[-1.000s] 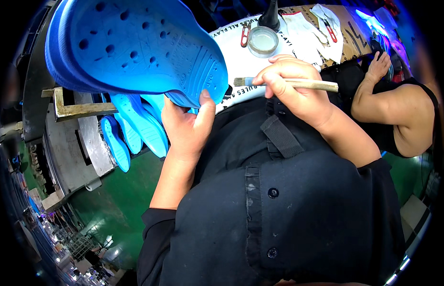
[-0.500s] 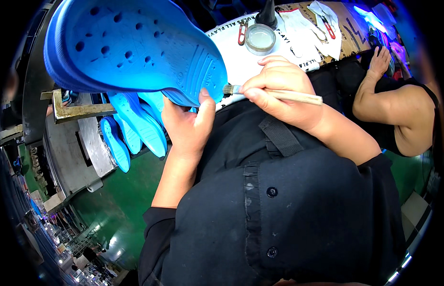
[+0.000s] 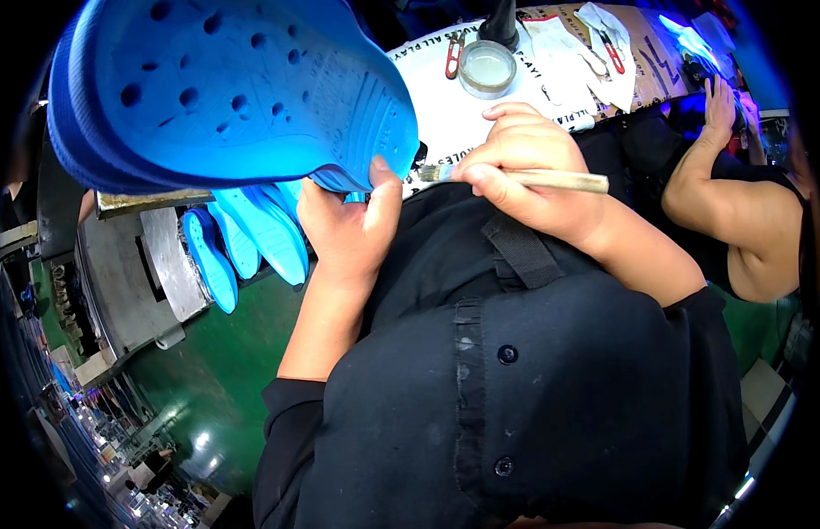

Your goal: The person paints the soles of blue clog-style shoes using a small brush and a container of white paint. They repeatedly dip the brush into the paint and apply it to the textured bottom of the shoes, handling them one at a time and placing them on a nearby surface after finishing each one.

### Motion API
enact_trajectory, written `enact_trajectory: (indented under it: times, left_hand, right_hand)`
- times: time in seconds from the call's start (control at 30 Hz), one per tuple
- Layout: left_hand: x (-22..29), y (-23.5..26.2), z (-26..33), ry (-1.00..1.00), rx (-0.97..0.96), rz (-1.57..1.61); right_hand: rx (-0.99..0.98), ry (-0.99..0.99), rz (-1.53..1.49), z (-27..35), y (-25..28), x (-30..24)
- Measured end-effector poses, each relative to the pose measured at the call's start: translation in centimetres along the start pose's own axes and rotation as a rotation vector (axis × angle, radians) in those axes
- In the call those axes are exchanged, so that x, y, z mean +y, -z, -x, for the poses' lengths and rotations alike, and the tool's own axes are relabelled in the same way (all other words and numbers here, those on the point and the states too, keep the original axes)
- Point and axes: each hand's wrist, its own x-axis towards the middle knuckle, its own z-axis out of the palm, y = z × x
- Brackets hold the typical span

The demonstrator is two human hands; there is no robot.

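A large blue foam clog with round holes fills the upper left. My left hand is closed on its narrow end, thumb on the inner face and fingers hidden behind. My right hand pinches a flat brush by its pale handle. The bristles point left, just off the lower right edge of the clog. Beyond my right hand, a round tub of clear liquid stands on the printed white cloth.
Red-handled snips, a black cone-shaped object and a white glove lie around the tub. Several blue clogs hang beside a metal machine at left. Another person's arm is at right.
The clog has shifted left and tilted a little. The brush has slid slightly right and down, its bristles coming away from the clog's edge. Both hands keep their hold.
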Motion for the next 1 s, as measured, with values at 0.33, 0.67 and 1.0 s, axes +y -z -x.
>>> enact_trajectory:
  times: [0.33,0.67,1.0]
  left_hand:
    - [0.1,-0.1,-0.1,-0.032,-0.012,0.05]
    - [0.7,-0.4,-0.5,-0.037,-0.038,0.033]
    - [2.3,0.6,-2.3,0.232,-0.032,0.175]
  right_hand:
    - [0.02,-0.043,-0.001,-0.6,-0.1,-0.4]
    - [0.073,0.01,-0.002,-0.7,0.1,-0.3]
    - [0.235,-0.233,-0.099,1.1,3.0,0.5]
